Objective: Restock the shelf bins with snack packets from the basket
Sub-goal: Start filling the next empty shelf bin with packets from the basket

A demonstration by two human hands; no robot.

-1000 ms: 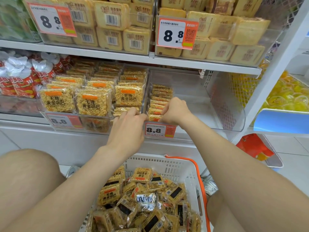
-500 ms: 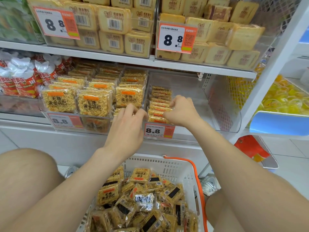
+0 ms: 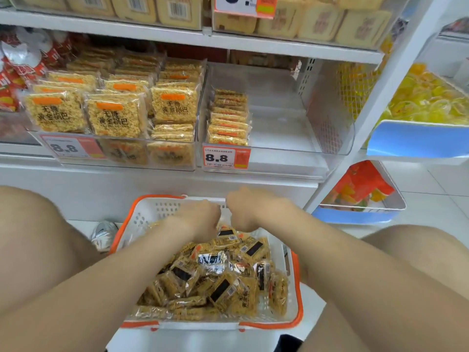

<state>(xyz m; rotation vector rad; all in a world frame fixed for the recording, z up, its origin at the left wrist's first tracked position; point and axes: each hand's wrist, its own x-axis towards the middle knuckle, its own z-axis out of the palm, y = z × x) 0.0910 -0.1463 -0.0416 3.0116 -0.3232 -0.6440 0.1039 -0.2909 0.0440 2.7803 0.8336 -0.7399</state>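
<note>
Hovering side by side, the left hand (image 3: pixel 200 219) and right hand (image 3: pixel 250 212) are blurred, seemingly curled, so neither grip's state can be told; snack packets (image 3: pixel 223 283) fill the basket (image 3: pixel 157 212) just beneath them.

One basket (image 3: pixel 152 214), one left hand (image 3: pixel 200 219), one right hand (image 3: pixel 247 212) (packets (image 3: pixel 220 280) uncountable).

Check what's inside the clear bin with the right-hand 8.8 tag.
One row of snack packets stands against the left wall of the clear bin; the rest of its floor is bare. The price tag hides the row's front bottom edge.
</note>
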